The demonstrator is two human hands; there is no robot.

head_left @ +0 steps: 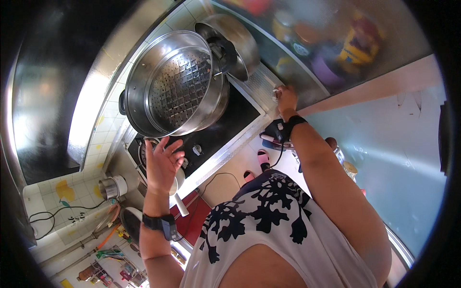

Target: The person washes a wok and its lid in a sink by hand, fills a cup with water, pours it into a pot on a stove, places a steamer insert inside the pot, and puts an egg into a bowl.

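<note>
My left hand [162,163] is held palm up with its fingers apart and nothing in it, just below the rim of a large stainless-steel steamer pot [144,117]. The pot has a perforated steamer tray [180,90] inside and sits on a black gas cooktop [234,118]. Behind it a large metal lid [237,39] with a black handle leans on its edge. My right hand [287,96] is at the cooktop's right, on the metal counter strip [264,86], closed around a small crumpled white thing, perhaps a cloth.
A cooktop knob [197,149] is near my left hand. A small pan with a white handle [182,205] lies at the front left. A metal pot [110,188] stands by the tiled wall. A frosted cabinet door [342,46] is at upper right, a range hood [47,90] at left.
</note>
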